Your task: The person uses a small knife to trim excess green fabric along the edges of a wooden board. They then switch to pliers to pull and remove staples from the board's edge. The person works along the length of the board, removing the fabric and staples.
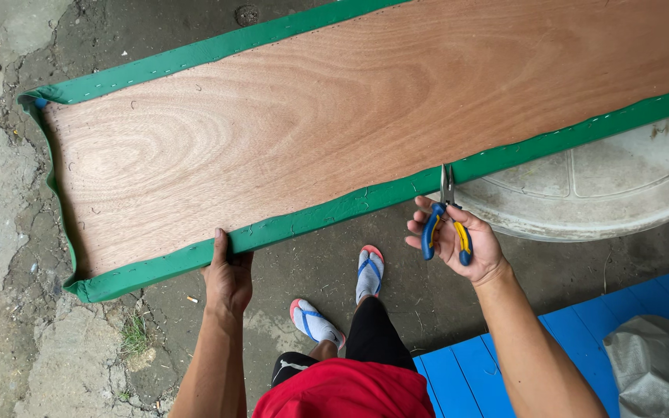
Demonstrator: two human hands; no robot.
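Currently, my left hand point(228, 277) grips the near edge of the plywood board point(334, 131) over its green fabric edging point(350, 203). My right hand point(458, 240) clasps blue-and-yellow pliers point(446, 220), their tips touching that edging above a grey round lid point(605, 193).

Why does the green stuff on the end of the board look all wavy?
The green fabric edging at the far left end of the wooden board hangs loose and rippled, while the long sides lie flat and stapled. The left hand grips the near edge; the right hand holds pliers there.
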